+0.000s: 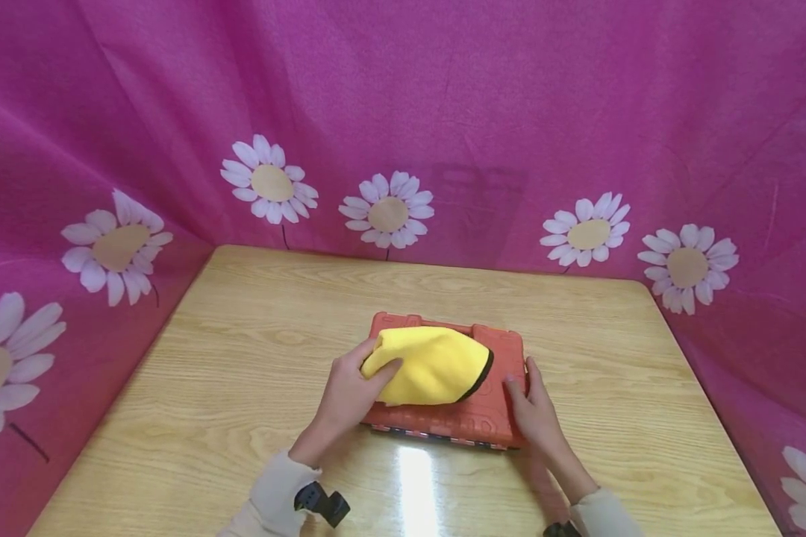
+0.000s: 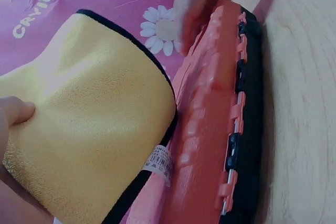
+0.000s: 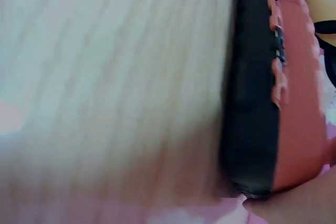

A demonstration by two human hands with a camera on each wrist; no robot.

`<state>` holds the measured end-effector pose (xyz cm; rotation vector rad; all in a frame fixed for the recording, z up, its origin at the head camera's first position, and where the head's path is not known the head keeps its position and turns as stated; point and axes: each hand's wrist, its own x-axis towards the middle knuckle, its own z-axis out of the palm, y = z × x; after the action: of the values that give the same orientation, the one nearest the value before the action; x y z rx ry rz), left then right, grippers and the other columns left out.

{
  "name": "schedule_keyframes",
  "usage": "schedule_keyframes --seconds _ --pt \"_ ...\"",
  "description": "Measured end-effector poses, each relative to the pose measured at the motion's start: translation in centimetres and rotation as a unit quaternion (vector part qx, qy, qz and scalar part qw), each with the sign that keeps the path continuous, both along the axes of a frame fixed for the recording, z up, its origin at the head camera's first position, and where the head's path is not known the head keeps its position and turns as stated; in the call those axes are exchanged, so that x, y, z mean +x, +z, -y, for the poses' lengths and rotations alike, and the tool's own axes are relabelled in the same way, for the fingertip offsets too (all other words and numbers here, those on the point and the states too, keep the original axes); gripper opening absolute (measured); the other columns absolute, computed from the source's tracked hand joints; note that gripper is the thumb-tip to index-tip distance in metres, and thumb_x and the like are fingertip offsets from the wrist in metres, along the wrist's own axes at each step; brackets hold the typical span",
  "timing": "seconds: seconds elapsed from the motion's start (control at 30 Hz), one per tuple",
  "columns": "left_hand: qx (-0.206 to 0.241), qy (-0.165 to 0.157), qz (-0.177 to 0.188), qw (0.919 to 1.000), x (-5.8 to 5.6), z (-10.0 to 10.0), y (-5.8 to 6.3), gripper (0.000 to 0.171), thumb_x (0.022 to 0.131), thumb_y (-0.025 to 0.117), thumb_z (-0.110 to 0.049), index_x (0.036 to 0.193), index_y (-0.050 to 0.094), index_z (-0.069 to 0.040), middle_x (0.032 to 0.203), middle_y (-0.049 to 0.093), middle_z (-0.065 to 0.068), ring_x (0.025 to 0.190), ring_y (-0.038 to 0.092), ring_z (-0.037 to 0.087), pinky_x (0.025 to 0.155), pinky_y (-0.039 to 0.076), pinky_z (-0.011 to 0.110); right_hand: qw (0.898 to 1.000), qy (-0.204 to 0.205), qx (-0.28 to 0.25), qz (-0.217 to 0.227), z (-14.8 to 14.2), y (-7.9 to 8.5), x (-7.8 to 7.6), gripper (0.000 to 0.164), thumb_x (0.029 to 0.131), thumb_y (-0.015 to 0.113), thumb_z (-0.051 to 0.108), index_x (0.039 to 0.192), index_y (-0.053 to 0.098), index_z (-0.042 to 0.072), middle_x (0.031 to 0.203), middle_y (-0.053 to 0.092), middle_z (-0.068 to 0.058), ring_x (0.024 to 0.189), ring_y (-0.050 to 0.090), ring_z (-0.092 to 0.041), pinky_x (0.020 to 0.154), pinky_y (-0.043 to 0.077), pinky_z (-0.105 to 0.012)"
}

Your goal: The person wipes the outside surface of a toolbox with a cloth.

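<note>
A red case (image 1: 500,425) with a black lower half lies on the wooden table, its hinged long side toward me. My left hand (image 1: 351,384) pinches a yellow cloth (image 1: 436,365) with black edging, which covers much of the lid. In the left wrist view the thumb (image 2: 20,109) presses on the cloth, and a white label (image 2: 159,161) shows at its border. At the case's right end my right hand (image 1: 536,406) grips it, thumb on the lid and fingers along the side. The right wrist view shows the black lower half (image 3: 249,108) and part of that hand (image 3: 294,203).
The wooden table (image 1: 255,321) reaches around the case on all sides. A pink curtain (image 1: 477,89) with white daisies stands along its back, left and right edges. Light reflects off the tabletop in front of the case.
</note>
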<state>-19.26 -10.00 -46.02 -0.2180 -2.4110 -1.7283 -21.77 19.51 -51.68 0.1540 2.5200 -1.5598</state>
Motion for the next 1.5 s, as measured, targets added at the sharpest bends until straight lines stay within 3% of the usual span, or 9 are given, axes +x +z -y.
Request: schedule_keyframes --seconds 0.1,0.27,0.4,0.57,0.77,1.0,1.3,1.5 --pt "0.007 0.018 0.009 0.9998 -0.2 0.3 0.1 0.028 0.093 0.074 -0.021 0.115 0.068 -0.006 0.090 0.065 0.005 0.075 0.059 0.017 0.065 0.051 0.028 1.000 -0.005 0.007 0.008 0.1 -0.5 -0.1 0.071 0.109 0.039 0.030 0.159 -0.003 0.004 0.164 0.006 -0.023 0.150 0.006 -0.037 0.119 0.010 -0.055" --pt "0.003 0.057 0.013 0.9983 -0.5 1.1 0.2 0.023 0.093 0.073 -0.020 0.109 0.066 -0.005 0.087 0.065 0.007 0.072 0.059 0.017 0.063 0.051 0.029 0.998 -0.031 -0.043 0.030 0.0 -1.1 0.0 0.071 0.108 0.043 0.035 0.162 -0.001 0.016 0.165 0.008 -0.017 0.150 0.007 -0.034 0.119 0.008 -0.054" --pt "-0.012 0.089 0.018 0.9958 -0.8 1.7 0.1 0.023 0.093 0.071 -0.020 0.106 0.062 -0.004 0.079 0.060 0.007 0.066 0.056 0.017 0.059 0.049 0.029 0.998 -0.032 -0.055 0.022 0.0 -1.4 0.1 0.071 0.108 0.043 0.031 0.162 0.000 0.015 0.165 0.008 -0.018 0.150 0.008 -0.034 0.120 0.008 -0.054" --pt "-0.028 0.126 0.052 0.9902 -1.4 2.4 -0.1 0.034 0.097 0.064 -0.024 0.120 0.055 0.000 0.086 0.061 0.011 0.072 0.058 0.020 0.066 0.049 0.033 0.999 -0.028 -0.041 0.005 0.1 -1.6 0.0 0.069 0.109 0.042 0.026 0.161 0.000 0.011 0.164 0.009 -0.021 0.150 0.009 -0.035 0.120 0.009 -0.053" --pt "0.004 0.154 0.099 0.9830 -2.0 3.6 -0.3 0.040 0.104 0.052 -0.026 0.134 0.045 0.000 0.105 0.063 0.018 0.088 0.065 0.028 0.078 0.053 0.040 0.999 -0.020 -0.042 0.012 0.2 -1.4 0.0 0.073 0.109 0.043 0.030 0.161 -0.004 0.011 0.164 0.006 -0.022 0.150 0.007 -0.037 0.119 0.008 -0.055" --pt "0.026 0.185 0.101 0.9773 -3.0 5.0 -0.4 0.040 0.107 0.045 -0.026 0.138 0.045 0.000 0.116 0.062 0.022 0.101 0.063 0.033 0.087 0.051 0.044 0.998 -0.024 -0.046 0.025 0.1 -1.3 0.2 0.074 0.109 0.043 0.032 0.161 -0.005 0.011 0.165 0.004 -0.021 0.150 0.005 -0.037 0.119 0.007 -0.056" --pt "0.091 0.213 0.096 0.9680 -4.3 6.6 -0.4 0.043 0.107 0.043 -0.028 0.141 0.039 -0.002 0.121 0.057 0.019 0.107 0.059 0.033 0.090 0.049 0.042 0.998 -0.031 -0.046 0.039 0.2 -1.6 0.2 0.075 0.108 0.044 0.036 0.161 -0.005 0.015 0.165 0.007 -0.019 0.150 0.009 -0.036 0.119 0.009 -0.056" --pt "0.083 0.237 0.080 0.9645 -5.1 7.2 -0.5 0.042 0.107 0.044 -0.027 0.139 0.042 -0.001 0.119 0.058 0.019 0.104 0.060 0.032 0.087 0.049 0.041 0.998 -0.030 -0.044 0.028 0.2 -1.6 0.1 0.074 0.108 0.044 0.032 0.161 -0.003 0.012 0.165 0.008 -0.020 0.150 0.010 -0.036 0.119 0.009 -0.056"
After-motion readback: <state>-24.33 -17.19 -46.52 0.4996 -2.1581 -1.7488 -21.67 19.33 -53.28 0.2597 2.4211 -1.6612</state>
